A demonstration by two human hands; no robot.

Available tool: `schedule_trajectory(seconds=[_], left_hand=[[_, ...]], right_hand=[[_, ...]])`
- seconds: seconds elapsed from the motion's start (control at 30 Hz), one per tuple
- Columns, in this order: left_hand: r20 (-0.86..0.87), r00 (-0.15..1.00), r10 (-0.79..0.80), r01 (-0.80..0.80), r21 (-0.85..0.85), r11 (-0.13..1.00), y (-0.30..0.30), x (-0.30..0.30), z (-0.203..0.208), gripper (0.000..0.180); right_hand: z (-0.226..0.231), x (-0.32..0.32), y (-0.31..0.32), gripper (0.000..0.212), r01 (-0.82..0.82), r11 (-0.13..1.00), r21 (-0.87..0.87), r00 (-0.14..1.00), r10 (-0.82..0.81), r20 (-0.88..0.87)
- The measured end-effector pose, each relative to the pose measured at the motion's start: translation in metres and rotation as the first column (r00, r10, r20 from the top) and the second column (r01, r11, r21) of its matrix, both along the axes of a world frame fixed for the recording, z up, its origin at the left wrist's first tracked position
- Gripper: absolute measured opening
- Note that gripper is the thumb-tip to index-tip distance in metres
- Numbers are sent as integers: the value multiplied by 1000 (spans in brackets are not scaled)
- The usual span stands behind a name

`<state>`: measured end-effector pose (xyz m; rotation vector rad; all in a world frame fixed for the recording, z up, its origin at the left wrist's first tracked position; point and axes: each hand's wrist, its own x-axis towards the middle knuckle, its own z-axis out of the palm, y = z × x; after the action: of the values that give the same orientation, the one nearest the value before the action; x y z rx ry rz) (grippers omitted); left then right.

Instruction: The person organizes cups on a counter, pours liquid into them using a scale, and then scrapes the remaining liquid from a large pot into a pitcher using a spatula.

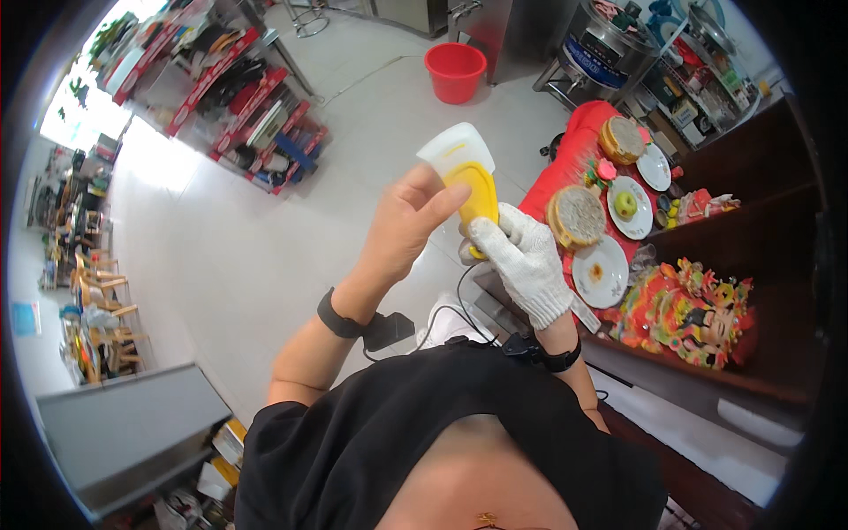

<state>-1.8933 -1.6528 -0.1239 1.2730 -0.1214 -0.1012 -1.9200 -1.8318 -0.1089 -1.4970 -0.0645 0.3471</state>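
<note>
Both my hands hold one flat tool in front of me, a plastic scraper (477, 190) by its look, with a yellow body and a wide white blade end. My bare left hand (408, 216) presses its thumb on the yellow face, with the fingers curled behind the white part. In a white knitted glove, my right hand (526, 261) grips the lower yellow end, its thumb across the front. The white end points up and away from me. My fingertips behind the tool are hidden.
A red-covered altar shelf (583, 137) at the right carries white plates (601, 274), a green apple (625, 205), two sand-filled pots (579, 215) and a colourful figure (689, 314). A red bucket (455, 72) stands ahead; a loaded rack (221, 97) stands far left, a grey table (132, 424) near left.
</note>
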Motion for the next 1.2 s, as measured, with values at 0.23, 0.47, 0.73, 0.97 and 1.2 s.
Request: schedule_trajectory(seconds=[0.23, 0.47, 0.73, 0.97, 1.2], left_hand=[[225, 953, 202, -284, 438, 853, 103, 209, -16, 47], [196, 941, 276, -314, 199, 928, 246, 391, -1, 70], [284, 937, 205, -261, 176, 949, 334, 611, -21, 30], [298, 950, 96, -188, 298, 936, 397, 842, 1, 43], [259, 883, 391, -452, 247, 857, 464, 1056, -14, 51]], right_hand=[[-20, 198, 89, 26, -30, 1000, 10, 999, 30, 29], [-4, 415, 188, 27, -180, 978, 104, 984, 181, 4], [-20, 656, 297, 32, -258, 938, 231, 953, 286, -97], [-13, 871, 358, 33, -245, 958, 148, 963, 258, -80], [-41, 1075, 401, 42, -201, 758, 621, 952, 301, -60]])
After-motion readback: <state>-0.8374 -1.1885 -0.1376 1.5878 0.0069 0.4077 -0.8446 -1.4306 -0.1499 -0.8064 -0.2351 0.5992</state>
